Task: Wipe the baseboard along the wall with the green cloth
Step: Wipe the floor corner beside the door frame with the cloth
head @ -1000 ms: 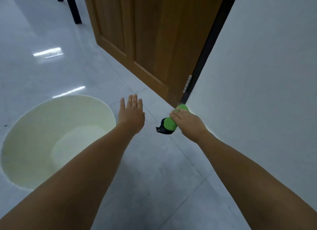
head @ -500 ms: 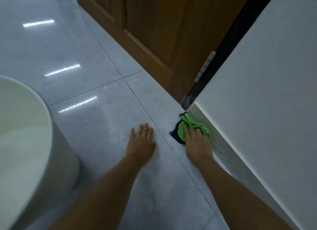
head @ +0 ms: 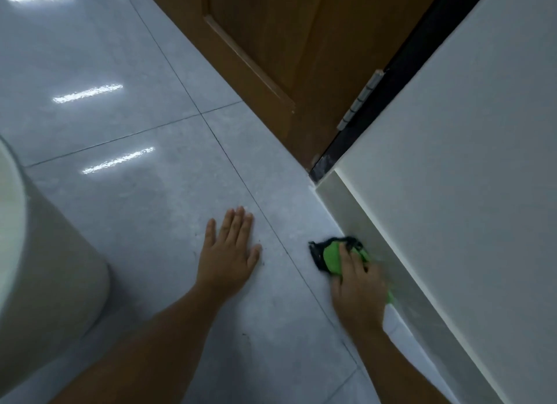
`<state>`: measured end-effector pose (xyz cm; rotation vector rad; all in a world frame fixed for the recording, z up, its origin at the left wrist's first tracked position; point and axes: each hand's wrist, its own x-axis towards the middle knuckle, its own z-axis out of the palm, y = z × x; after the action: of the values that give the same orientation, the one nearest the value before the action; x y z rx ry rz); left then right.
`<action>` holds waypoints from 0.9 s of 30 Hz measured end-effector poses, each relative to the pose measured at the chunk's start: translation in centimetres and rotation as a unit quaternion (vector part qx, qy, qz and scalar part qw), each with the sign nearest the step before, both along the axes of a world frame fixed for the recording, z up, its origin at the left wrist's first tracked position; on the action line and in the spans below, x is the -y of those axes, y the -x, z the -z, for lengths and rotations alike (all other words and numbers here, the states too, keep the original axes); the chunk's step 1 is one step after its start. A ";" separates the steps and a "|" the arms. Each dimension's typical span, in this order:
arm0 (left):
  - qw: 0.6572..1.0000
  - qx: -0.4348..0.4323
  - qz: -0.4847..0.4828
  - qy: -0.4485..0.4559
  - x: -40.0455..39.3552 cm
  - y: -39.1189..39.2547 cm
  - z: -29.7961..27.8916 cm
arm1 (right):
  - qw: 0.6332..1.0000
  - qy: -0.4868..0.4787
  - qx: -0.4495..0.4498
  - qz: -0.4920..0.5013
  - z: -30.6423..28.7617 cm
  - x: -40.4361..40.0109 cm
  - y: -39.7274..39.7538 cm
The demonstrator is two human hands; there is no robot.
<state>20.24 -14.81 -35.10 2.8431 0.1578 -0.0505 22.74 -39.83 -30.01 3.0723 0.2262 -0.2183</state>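
Two bare hands in the head view: left hand (head: 227,253) lies flat, fingers straight, on the glossy grey tiled floor (head: 150,177), holding nothing. Right hand (head: 358,278) presses the crumpled green cloth with black edging (head: 330,257) against the pale baseboard (head: 355,219) under the white wall (head: 467,162), fingers seemingly curled over it, near the brown wooden door (head: 286,42); a round pale basin (head: 45,253) sits left.

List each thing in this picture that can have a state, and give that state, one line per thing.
green cloth: bunched, pressed against the foot of the baseboard
right hand: on the cloth, fingers over it
left hand: flat on the floor, fingers straight
baseboard: cloth touching its lower edge
wooden door: standing beside the wall's end, hinge showing
bucket: upright, contents hidden
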 end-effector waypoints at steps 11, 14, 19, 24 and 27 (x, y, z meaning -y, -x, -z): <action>1.000 0.010 0.003 0.005 0.0 0.4 0.3 | 0.999 -0.037 -0.015 -0.014 -2.5 -7.2 -5.4; 1.000 0.007 -0.002 0.003 0.0 0.1 0.3 | 0.973 0.002 0.152 -0.173 -5.9 -11.1 -11.0; 1.000 0.019 -0.005 0.010 0.0 0.1 0.1 | 0.892 0.320 0.119 -0.297 -5.8 -11.2 -13.6; 0.999 0.028 -0.003 0.017 -0.1 0.0 0.1 | 0.883 0.375 0.034 -0.279 -2.9 -11.0 -11.7; 0.999 0.028 -0.001 0.026 -0.5 0.0 0.3 | 0.888 0.364 0.012 -0.281 -3.0 -11.3 -11.0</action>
<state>20.20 -14.36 -35.35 2.7884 0.1460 0.0245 33.70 -28.53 -26.99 2.1517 0.8038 -0.1760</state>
